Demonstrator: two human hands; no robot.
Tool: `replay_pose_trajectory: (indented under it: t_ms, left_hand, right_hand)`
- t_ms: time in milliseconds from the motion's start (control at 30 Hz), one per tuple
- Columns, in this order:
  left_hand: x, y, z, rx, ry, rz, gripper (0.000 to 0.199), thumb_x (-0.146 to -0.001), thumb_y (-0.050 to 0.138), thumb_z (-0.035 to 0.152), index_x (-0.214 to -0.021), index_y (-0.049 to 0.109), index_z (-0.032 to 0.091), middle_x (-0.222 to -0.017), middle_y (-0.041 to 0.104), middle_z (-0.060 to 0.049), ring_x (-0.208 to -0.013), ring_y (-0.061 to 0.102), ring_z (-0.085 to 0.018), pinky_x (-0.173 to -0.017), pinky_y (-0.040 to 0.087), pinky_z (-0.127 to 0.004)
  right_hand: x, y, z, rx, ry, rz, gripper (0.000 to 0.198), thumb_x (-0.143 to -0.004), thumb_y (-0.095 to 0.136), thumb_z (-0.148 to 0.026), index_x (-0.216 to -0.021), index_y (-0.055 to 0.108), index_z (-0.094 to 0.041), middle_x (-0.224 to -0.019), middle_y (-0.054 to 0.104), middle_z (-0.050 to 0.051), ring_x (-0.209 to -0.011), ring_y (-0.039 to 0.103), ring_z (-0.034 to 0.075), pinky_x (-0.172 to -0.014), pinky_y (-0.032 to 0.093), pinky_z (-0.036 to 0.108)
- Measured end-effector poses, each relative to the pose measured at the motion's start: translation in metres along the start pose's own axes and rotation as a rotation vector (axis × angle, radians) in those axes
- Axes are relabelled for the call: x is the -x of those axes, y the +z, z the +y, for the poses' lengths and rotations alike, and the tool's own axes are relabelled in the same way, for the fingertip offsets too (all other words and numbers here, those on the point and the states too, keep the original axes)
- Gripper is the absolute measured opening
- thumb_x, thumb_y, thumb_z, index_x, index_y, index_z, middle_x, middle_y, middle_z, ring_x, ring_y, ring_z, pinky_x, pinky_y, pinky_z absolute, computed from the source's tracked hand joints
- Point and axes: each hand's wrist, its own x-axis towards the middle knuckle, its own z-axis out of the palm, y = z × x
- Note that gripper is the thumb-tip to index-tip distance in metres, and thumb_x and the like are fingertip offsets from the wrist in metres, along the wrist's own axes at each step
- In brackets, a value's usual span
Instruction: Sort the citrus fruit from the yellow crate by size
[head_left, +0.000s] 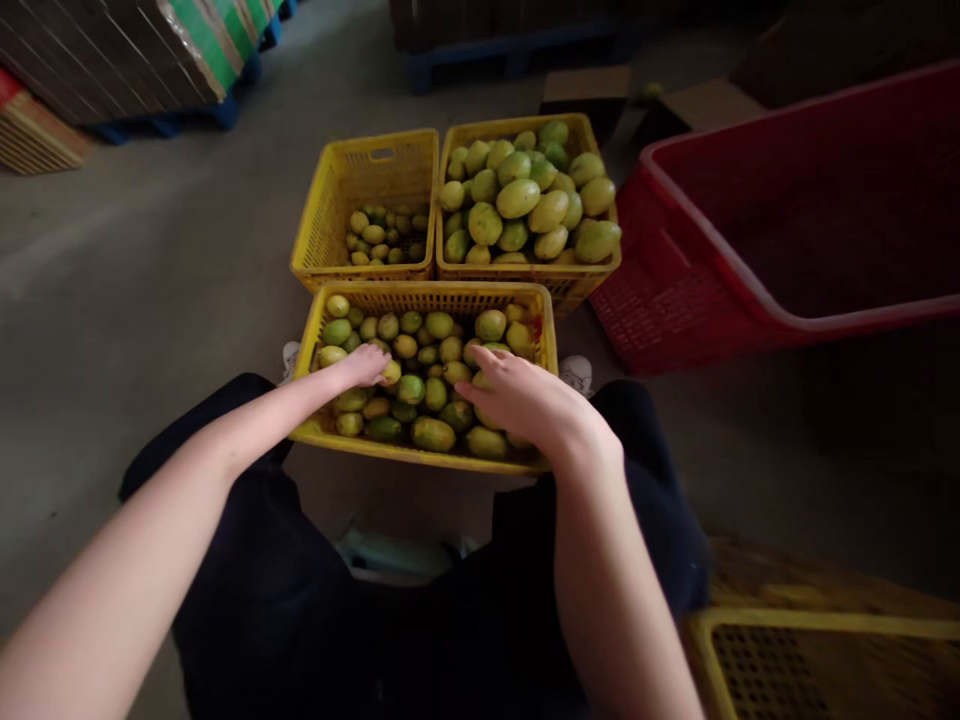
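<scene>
A yellow crate (424, 459) between my knees holds many yellow-green lemons (433, 434) of mixed sizes. My left hand (366, 366) reaches into its left side, with the fingers curled down around a yellow lemon (391, 373); the fingertips are partly hidden. On the right side of the crate, my right hand (504, 385) lies palm down over the fruit, thumb and fingers spread apart. Lemons under its palm are hidden from view.
Beyond stand two more yellow crates: the left one (315, 225) has small lemons low inside, the right one (525, 268) is heaped with large lemons. A red bin (660, 270) stands at right. Another yellow crate (825, 625) sits at lower right. Loaded blue pallets (465, 68) stand behind.
</scene>
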Motion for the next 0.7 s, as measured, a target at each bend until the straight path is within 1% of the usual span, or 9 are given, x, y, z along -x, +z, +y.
replay_pose_trajectory:
  t_ms: [133, 200, 267, 333, 400, 467, 567, 633, 700]
  left_hand:
    - [0.047, -0.017, -0.007, 0.119, -0.061, -0.045, 0.044, -0.090, 0.054, 0.052, -0.098, 0.069, 0.012, -0.092, 0.073, -0.010, -0.083, 0.064, -0.021, -0.069, 0.041, -0.027]
    - [0.068, -0.027, -0.004, 0.295, -0.078, -0.006, 0.047, -0.088, 0.051, 0.059, -0.081, 0.068, 0.015, -0.078, 0.072, -0.006, -0.072, 0.062, -0.017, -0.062, 0.039, -0.025]
    - [0.084, -0.042, 0.003, 0.568, -0.097, 0.062, 0.051, -0.082, 0.053, 0.066, -0.068, 0.063, 0.017, -0.066, 0.068, -0.004, -0.064, 0.061, -0.016, -0.057, 0.038, -0.025]
    - [0.094, -0.063, 0.010, 0.837, -0.101, 0.147, 0.053, -0.077, 0.057, 0.068, -0.062, 0.060, 0.018, -0.060, 0.065, -0.004, -0.057, 0.060, -0.017, -0.055, 0.039, -0.026]
    - [0.097, -0.088, 0.014, 1.050, -0.064, 0.243, 0.052, -0.077, 0.059, 0.066, -0.063, 0.062, 0.016, -0.058, 0.064, -0.004, -0.054, 0.059, -0.016, -0.056, 0.042, -0.027]
    - [0.093, -0.108, 0.011, 1.237, -0.027, 0.338, 0.054, -0.082, 0.053, 0.065, -0.070, 0.067, 0.014, -0.060, 0.066, -0.005, -0.056, 0.060, -0.016, -0.060, 0.046, -0.028]
    - [0.075, -0.112, 0.000, 1.381, -0.026, 0.441, 0.057, -0.090, 0.039, 0.060, -0.090, 0.071, 0.014, -0.069, 0.070, -0.006, -0.063, 0.063, -0.017, -0.068, 0.049, -0.029]
    - [0.057, -0.092, -0.001, 1.286, -0.058, 0.468, 0.045, -0.091, 0.042, 0.050, -0.095, 0.070, 0.015, -0.076, 0.071, -0.006, -0.070, 0.064, -0.018, -0.074, 0.049, -0.030]
    - [0.038, -0.060, 0.010, 1.057, -0.072, 0.423, 0.025, -0.085, 0.054, 0.035, -0.090, 0.071, 0.017, -0.087, 0.072, -0.007, -0.084, 0.065, -0.021, -0.083, 0.048, -0.032]
  right_hand:
    - [-0.009, 0.002, -0.013, -0.006, -0.010, -0.028, 0.044, -0.096, 0.049, -0.039, -0.132, 0.053, -0.013, -0.124, 0.066, 0.018, -0.116, 0.063, 0.030, -0.094, 0.047, 0.036]
    - [-0.016, 0.007, -0.022, -0.028, -0.063, -0.048, 0.049, -0.093, 0.055, -0.042, -0.133, 0.053, -0.013, -0.126, 0.065, 0.019, -0.118, 0.062, 0.031, -0.095, 0.048, 0.037]
    - [-0.024, 0.016, -0.031, -0.109, -0.172, -0.028, 0.061, -0.085, 0.066, -0.047, -0.134, 0.052, -0.014, -0.131, 0.061, 0.019, -0.121, 0.060, 0.033, -0.096, 0.048, 0.038]
    - [-0.033, 0.024, -0.039, -0.253, -0.314, 0.061, 0.071, -0.074, 0.077, -0.047, -0.133, 0.052, -0.017, -0.132, 0.061, 0.017, -0.120, 0.059, 0.032, -0.094, 0.048, 0.038]
    - [-0.038, 0.029, -0.044, -0.435, -0.397, 0.209, 0.067, -0.069, 0.080, -0.042, -0.127, 0.055, -0.020, -0.120, 0.067, 0.012, -0.109, 0.064, 0.029, -0.089, 0.050, 0.037]
    - [-0.041, 0.028, -0.043, -0.657, -0.337, 0.401, 0.053, -0.068, 0.079, -0.039, -0.114, 0.060, -0.020, -0.100, 0.071, 0.006, -0.092, 0.066, 0.024, -0.081, 0.051, 0.035]
    - [-0.042, 0.019, -0.035, -1.042, -0.057, 0.640, 0.044, -0.062, 0.081, -0.043, -0.095, 0.063, -0.020, -0.083, 0.067, 0.001, -0.079, 0.063, 0.020, -0.072, 0.052, 0.033]
    - [-0.041, 0.012, -0.026, -1.331, 0.076, 0.681, 0.042, -0.059, 0.083, -0.042, -0.088, 0.062, -0.021, -0.080, 0.065, -0.001, -0.076, 0.062, 0.018, -0.068, 0.053, 0.031]
    - [-0.041, 0.006, -0.018, -1.633, 0.133, 0.612, 0.036, -0.061, 0.081, -0.040, -0.085, 0.061, -0.021, -0.075, 0.062, -0.003, -0.072, 0.062, 0.017, -0.064, 0.054, 0.029]
